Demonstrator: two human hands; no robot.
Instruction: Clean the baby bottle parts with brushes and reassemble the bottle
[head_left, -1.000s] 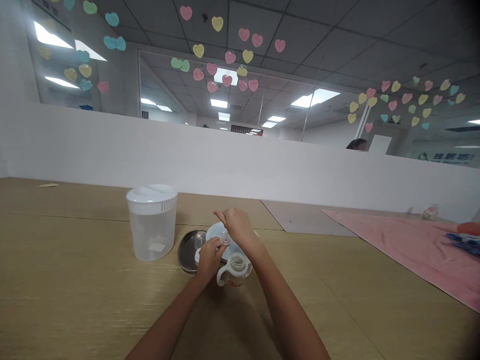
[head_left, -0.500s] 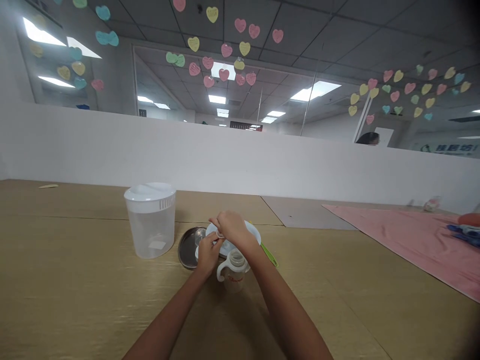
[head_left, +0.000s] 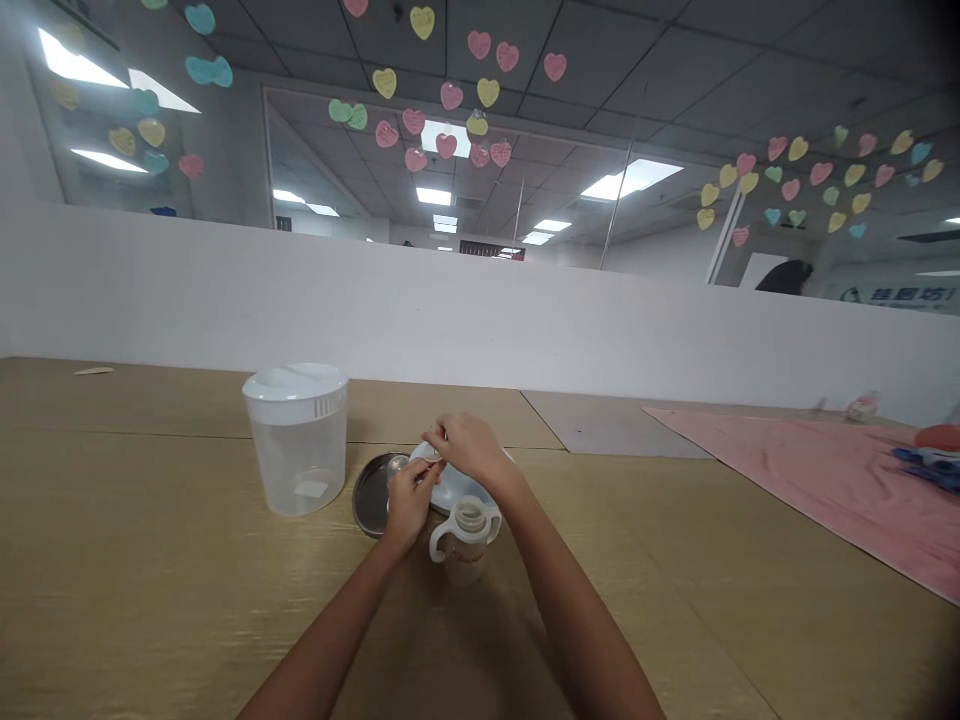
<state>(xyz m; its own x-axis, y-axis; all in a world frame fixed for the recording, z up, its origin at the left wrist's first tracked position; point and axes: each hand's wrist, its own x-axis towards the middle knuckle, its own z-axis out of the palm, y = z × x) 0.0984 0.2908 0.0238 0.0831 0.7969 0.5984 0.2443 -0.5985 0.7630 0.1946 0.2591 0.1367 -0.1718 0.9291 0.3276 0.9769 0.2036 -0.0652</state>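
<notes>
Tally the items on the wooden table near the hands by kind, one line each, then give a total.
Clear lidded pitcher: 1
Round metal dish: 1
White plate: 1
Handled baby bottle, top open: 1
Small part pinched between left hand and right hand: 1, too small to identify
Total: 5

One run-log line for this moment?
left hand: pinching small part | right hand: pinching same part | below: handled bottle, open | left: lidded jug

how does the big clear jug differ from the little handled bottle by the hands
The tall translucent plastic jug is much larger and capped with a white lid; the small white baby bottle with side handles stands open-topped. The jug stands apart on the left; the bottle sits below both hands. Both stand upright on the wooden table.
</notes>
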